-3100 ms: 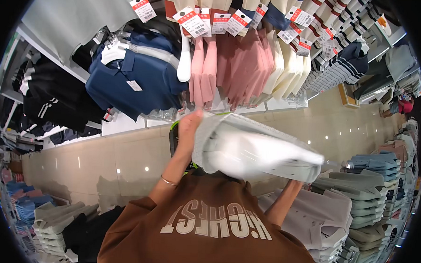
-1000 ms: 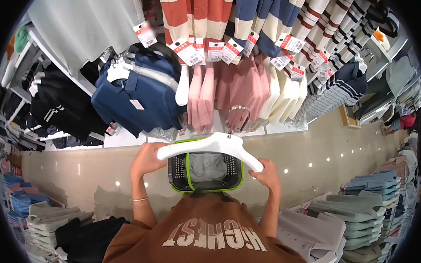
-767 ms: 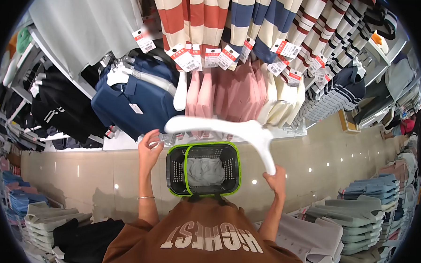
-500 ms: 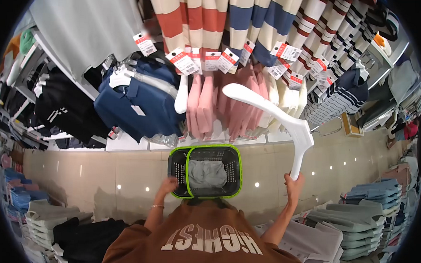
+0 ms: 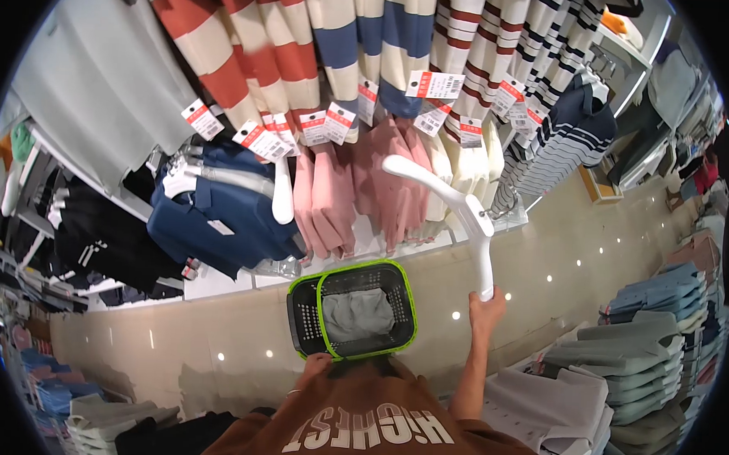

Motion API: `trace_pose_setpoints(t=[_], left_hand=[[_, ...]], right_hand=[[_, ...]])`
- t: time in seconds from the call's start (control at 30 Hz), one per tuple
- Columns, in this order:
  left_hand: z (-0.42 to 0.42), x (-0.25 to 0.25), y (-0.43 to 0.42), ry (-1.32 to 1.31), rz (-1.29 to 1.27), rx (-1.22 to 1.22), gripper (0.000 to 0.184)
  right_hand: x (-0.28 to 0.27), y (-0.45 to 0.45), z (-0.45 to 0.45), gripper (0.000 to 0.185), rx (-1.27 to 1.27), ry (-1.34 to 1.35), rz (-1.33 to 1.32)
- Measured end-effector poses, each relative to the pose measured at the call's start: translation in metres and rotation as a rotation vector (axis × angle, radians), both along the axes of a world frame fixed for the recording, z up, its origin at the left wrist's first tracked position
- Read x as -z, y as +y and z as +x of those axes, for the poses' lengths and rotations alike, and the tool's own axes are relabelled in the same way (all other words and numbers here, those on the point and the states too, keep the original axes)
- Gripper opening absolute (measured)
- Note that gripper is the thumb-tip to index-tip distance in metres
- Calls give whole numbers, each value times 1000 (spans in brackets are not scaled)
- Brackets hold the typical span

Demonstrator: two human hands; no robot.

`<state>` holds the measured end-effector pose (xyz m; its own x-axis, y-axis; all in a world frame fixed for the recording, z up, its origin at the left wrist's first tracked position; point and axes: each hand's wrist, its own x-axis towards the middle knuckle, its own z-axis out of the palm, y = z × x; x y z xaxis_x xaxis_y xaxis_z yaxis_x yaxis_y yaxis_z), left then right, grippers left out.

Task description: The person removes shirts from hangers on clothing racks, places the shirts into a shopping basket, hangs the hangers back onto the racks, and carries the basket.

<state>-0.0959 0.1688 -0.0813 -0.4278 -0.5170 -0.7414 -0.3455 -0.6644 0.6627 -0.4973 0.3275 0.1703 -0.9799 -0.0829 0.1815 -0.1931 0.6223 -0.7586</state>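
A bare white clothes hanger [image 5: 470, 213] has one end gripped in my right hand [image 5: 486, 311]. Its far end reaches up in front of the pink and cream garments. Below the rack is a black basket [image 5: 302, 317] with a bright green rim and handle, holding a crumpled grey cloth [image 5: 361, 313]. My left hand [image 5: 319, 363] is at the basket's near rim, close to the lower end of the handle. Its fingers look curled in; what they hold, if anything, is hidden.
Striped garments [image 5: 401, 38] with price tags hang overhead. Pink garments [image 5: 325, 201] and navy polo shirts [image 5: 223, 209] hang lower. Folded clothes [image 5: 639, 357] are stacked at the right. Shiny tiled floor [image 5: 222, 319] runs between the displays.
The view has turned and shifted. My left hand has moved from the basket's left side to its near rim. My right hand still holds the hanger, now closer to the basket.
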Motion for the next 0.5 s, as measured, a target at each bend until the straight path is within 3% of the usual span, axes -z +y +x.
trace_pose_setpoints(t=[0.03,0.13,0.27,0.37,0.5], left_hand=[[-3,14,-1,-149,-90,127,16],[-4,32,4,85,-398,372,20],[3,31,3,334,-588,506,21],[-4,19,0,41,-314,418,20],[-4,29,-4,-18,-367,393,19]], right_hand=[[0,4,-1,25,13,-13,-4],[2,19,-6,26,65,-35,-1],[10,24,-9,26,155,-23,-18],[7,10,-10,26,180,-3,-30],[20,-10,-23,27,191,-8,6]])
